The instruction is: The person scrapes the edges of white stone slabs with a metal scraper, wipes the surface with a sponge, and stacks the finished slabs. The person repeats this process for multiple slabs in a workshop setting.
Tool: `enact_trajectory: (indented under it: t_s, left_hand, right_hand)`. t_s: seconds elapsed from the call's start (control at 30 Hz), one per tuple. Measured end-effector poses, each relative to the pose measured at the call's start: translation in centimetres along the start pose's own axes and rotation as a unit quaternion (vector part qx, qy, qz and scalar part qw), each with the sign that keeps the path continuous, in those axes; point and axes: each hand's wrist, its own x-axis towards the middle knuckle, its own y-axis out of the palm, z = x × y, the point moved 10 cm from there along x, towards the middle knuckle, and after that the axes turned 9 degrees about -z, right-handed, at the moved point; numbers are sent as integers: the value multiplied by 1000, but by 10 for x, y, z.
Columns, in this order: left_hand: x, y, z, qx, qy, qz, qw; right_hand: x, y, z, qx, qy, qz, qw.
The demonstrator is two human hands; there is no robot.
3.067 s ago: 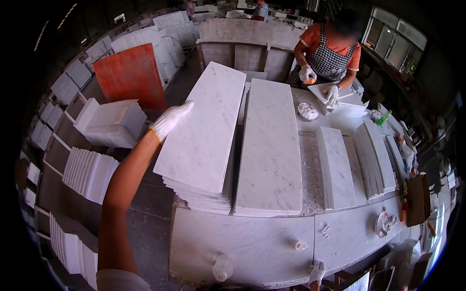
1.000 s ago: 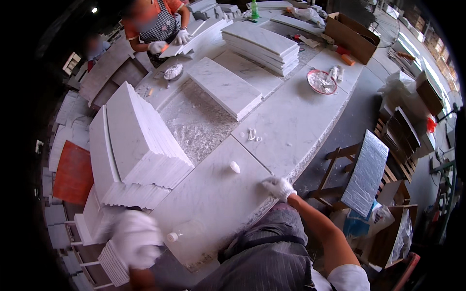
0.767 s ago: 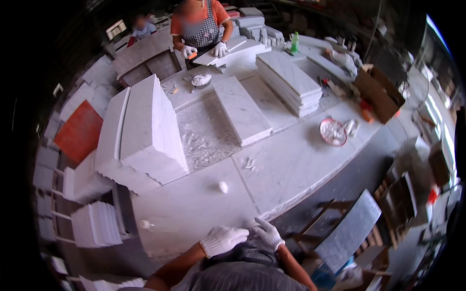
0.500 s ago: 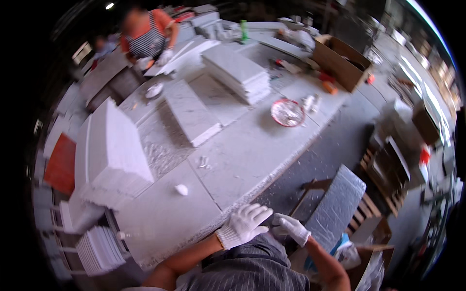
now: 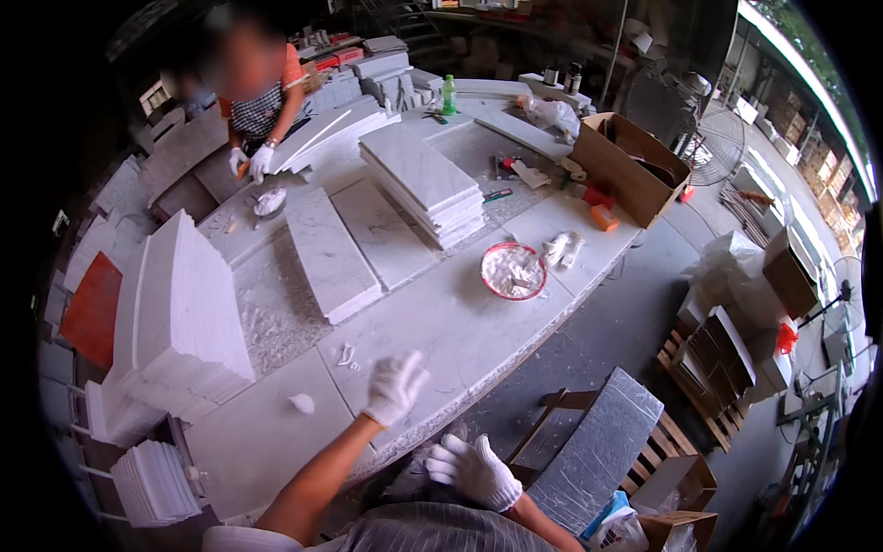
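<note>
My left hand [image 5: 395, 391], in a white knit glove, is over the front of the pale stone worktable [image 5: 267, 451]; its fingers are stretched out, slightly blurred, with nothing visible in them. Close to my apron, my right hand [image 5: 476, 471] wears a matching glove, fingers spread and holding nothing. Left of my left hand lie white scraps [image 5: 346, 355] and a white lump [image 5: 302, 403]. Farther back are flat marble slabs [image 5: 326, 258] and a slab stack [image 5: 423, 175]. A red-rimmed bowl [image 5: 515, 297] of white paste, with a tool in it, stands near the table's right edge.
A tall stack of white slabs [image 5: 184, 304] stands at left. Across the table a co-worker [image 5: 262, 101] in gloves handles something orange. An open cardboard box [image 5: 635, 179] sits at the far right corner. Beside me on the right is a grey slab-like bench [image 5: 593, 451].
My left hand has moved forward and left over the table. My right hand has come left and turned, fingers now spread. The view has shifted; the co-worker's hands have moved apart from the slabs.
</note>
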Motion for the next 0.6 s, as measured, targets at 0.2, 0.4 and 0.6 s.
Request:
enact_trajectory:
  t_s: [0.2,0.4,0.6]
  left_hand:
    - [0,-29,61,-161,-68,-135,975]
    - [-43,44,17,-262,-141,75,952]
    - [-70,64,29,-224,-192,100,950]
  right_hand:
    - [14,-33,93,-142,-107,-199,964]
    - [43,-62,152,-139,-219,-321,911]
    - [47,-53,268,-262,-345,-371,821]
